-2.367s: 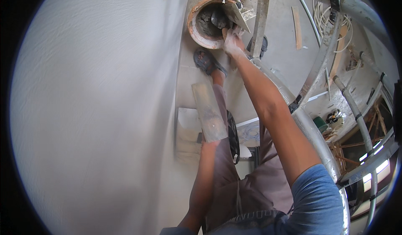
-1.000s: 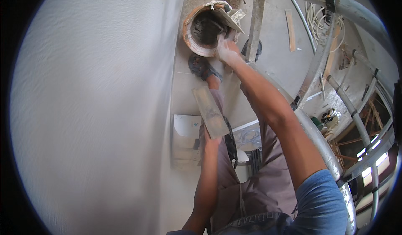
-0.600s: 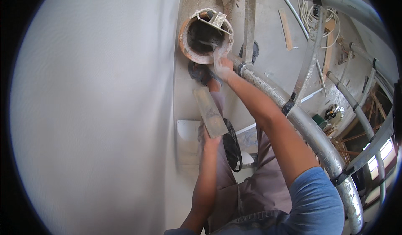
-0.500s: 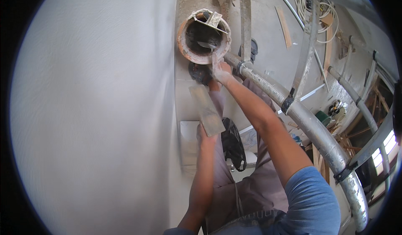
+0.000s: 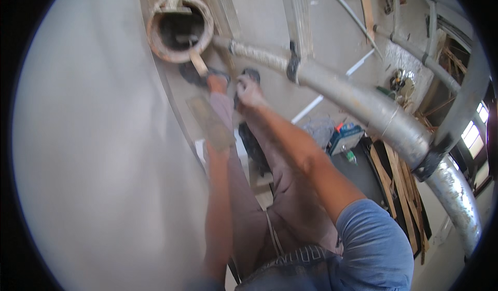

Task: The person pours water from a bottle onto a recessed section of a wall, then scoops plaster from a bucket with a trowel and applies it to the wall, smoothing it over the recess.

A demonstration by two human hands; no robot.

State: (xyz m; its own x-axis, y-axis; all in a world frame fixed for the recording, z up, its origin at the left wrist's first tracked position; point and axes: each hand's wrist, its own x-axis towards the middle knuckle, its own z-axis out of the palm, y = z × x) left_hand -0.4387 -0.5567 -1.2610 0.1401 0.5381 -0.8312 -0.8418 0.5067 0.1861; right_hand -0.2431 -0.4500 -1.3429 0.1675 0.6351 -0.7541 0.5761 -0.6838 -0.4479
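Nearest, along the lower edge: mauve trousers (image 5: 290, 200) and a blue sleeve (image 5: 374, 234). A little farther out, above the left leg: the left hand (image 5: 216, 153), grasping one end of a flat rectangular float (image 5: 210, 124); with fingers mostly hidden beneath, hard to judge how firmly. Near the pale wall (image 5: 104, 135), but impossible to tell whether touching. Likely to scrape or gouge the surface if swung leftward with a corner tilted.

Between the legs, a black bundle (image 5: 254, 144). Beyond, over a dark shoe (image 5: 252, 74): the right hand (image 5: 250, 91), pale-dusted, fingers curled, no tool to be seen in them; too blurred to say whether clenched or loose. At risk of knocking the metal tube (image 5: 358, 96) nearby if lifted hastily.

Farther, beside the wall: a round bucket (image 5: 156, 37), with a trowel (image 5: 198, 61) leaning in it, wooden handle jutting past the near rim. Prone to toppling out or sliding in, if brushed by an arm or foot. Across the far side, a small plate (image 5: 174, 10), liable to drop inside if jolted.

Off to the right, wooden planks (image 5: 398, 187) and a blue box (image 5: 346, 139).
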